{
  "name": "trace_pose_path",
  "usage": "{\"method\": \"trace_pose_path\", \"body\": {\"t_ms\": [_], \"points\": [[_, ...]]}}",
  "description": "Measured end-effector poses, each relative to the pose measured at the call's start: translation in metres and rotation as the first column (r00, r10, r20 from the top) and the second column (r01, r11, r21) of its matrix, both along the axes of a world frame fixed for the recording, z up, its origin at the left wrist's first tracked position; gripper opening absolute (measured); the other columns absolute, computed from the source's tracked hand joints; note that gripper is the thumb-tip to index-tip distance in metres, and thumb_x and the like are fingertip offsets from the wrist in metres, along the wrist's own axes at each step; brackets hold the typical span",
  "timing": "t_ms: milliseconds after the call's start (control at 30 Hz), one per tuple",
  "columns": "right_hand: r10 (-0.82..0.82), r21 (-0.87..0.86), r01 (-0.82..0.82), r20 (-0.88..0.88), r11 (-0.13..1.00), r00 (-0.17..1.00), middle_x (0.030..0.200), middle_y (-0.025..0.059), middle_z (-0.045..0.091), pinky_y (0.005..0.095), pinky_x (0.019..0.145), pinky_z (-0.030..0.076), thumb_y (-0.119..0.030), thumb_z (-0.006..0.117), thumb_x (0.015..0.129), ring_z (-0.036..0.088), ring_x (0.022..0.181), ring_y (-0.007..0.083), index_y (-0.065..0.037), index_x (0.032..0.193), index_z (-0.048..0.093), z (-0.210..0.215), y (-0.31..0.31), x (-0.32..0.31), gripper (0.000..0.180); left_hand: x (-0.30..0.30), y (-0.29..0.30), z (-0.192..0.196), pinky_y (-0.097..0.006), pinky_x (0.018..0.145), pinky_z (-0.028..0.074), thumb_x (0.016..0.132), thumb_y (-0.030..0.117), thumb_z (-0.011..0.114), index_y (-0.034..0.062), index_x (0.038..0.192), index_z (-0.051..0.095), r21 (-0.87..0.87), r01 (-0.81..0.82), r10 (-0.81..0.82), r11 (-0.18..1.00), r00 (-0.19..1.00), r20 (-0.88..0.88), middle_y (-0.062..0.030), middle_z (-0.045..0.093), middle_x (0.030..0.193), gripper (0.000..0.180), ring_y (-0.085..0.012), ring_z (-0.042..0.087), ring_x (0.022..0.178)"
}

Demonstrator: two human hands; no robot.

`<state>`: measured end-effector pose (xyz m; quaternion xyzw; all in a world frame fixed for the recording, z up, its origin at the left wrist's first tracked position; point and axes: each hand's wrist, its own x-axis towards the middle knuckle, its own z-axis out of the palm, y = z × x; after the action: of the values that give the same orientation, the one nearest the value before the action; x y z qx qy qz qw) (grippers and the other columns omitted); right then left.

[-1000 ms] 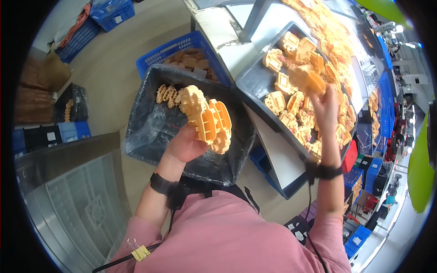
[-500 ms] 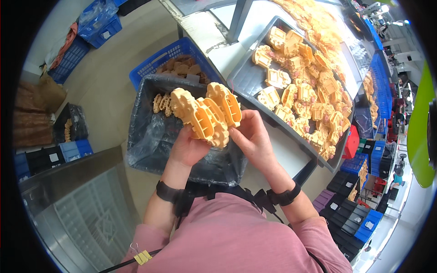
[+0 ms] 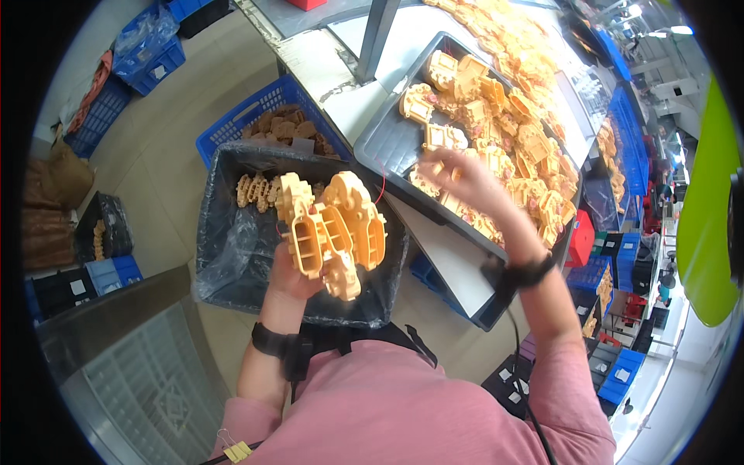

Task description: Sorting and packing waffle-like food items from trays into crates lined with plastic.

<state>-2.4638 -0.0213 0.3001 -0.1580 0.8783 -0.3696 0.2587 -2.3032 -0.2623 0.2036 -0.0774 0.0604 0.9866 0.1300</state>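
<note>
My left hand (image 3: 291,276) is closed around the lower left of a cluster of yellow-orange moulded plastic parts (image 3: 335,232), with rounded bumpy outlines and hollow ribbed compartments. The cluster is held above a black bin lined with clear plastic (image 3: 208,260). Over to the right, my right hand (image 3: 465,177) reaches across the near side of a dark grey tray (image 3: 386,149) heaped with similar plastic parts (image 3: 535,143). Motion blurs its fingers, which are close to the parts at the tray's left; whether they grip one cannot be made out.
More bumpy parts (image 3: 256,191) lie in the bin's far left corner. Behind it stands a blue crate (image 3: 213,143) of brownish pieces. A metal post (image 3: 377,39) rises from the white table (image 3: 325,58), where a long pile of parts (image 3: 504,35) spreads beyond the tray.
My right hand has left the cluster and moved right and away from me, over the tray. My left hand still holds the cluster, now slightly lower and turned. The whole view has shifted a little.
</note>
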Motion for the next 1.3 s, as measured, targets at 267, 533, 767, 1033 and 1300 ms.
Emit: {"method": "trace_pose_path", "body": {"t_ms": [267,533,767,1033,1300], "points": [[0.17,0.569,-0.086,-0.095,0.818,0.981,0.127,0.0198,0.051,0.0348,0.096,0.043,-0.04,0.076,0.07,0.052,0.115,0.0287,-0.003,0.134,0.039,-0.079,0.058,-0.123,0.082,0.018,0.012,0.013,-0.044,0.081,0.053,0.09,0.038,0.046,0.0062,0.127,0.048,0.001,-0.15,0.15,0.989,0.988,0.028,-0.0136,0.058,0.119,0.049,-0.0285,0.061,0.101],[0.012,0.285,0.094,-0.348,0.954,0.937,0.105,0.0224,0.061,0.0374,0.085,0.05,-0.035,0.08,0.068,0.06,0.101,0.0292,0.0,0.12,0.045,-0.073,0.066,-0.088,0.072,0.034,-0.012,-0.002,-0.055,0.097,0.041,0.086,0.043,0.05,0.007,0.134,0.042,0.247,-0.166,0.166,0.955,0.986,0.022,-0.0147,0.046,0.134,0.06,-0.0331,0.049,0.12],[-0.304,-0.268,0.235,-0.258,0.934,0.917,0.096,0.0219,0.064,0.032,0.062,0.056,-0.027,0.076,0.076,0.067,0.079,0.0221,-0.001,0.114,0.037,-0.005,-0.007,0.007,0.06,0.039,-0.034,-0.013,-0.055,0.102,0.035,0.083,0.046,0.053,0.0087,0.135,0.041,0.274,-0.103,0.125,0.956,0.99,-0.064,-0.0132,0.044,0.136,0.065,-0.032,0.044,0.125],[0.02,-0.204,-0.001,0.092,0.979,0.996,0.104,0.0244,0.06,0.0402,0.083,0.049,-0.023,0.057,0.088,0.062,0.097,0.0356,-0.002,0.129,0.024,-0.036,-0.106,0.1,0.057,0.043,-0.049,-0.028,-0.047,0.088,0.049,0.083,0.043,0.052,0.0056,0.131,0.044,-0.051,-0.094,0.096,0.994,0.995,0.024,-0.0134,0.053,0.126,0.062,-0.03,0.055,0.111],[0.132,-0.338,0.136,0.661,0.931,0.738,0.128,0.0168,0.046,0.0323,0.1,0.035,-0.023,0.048,0.091,0.045,0.12,0.019,-0.004,0.142,0.022,-0.067,-0.112,0.105,0.06,0.06,-0.077,-0.037,-0.032,0.078,0.05,0.088,0.028,0.06,0.0094,0.123,0.052,-0.14,0.028,0.0,0.99,0.981,0.194,-0.0044,0.06,0.112,0.04,-0.0142,0.058,0.097]]}}
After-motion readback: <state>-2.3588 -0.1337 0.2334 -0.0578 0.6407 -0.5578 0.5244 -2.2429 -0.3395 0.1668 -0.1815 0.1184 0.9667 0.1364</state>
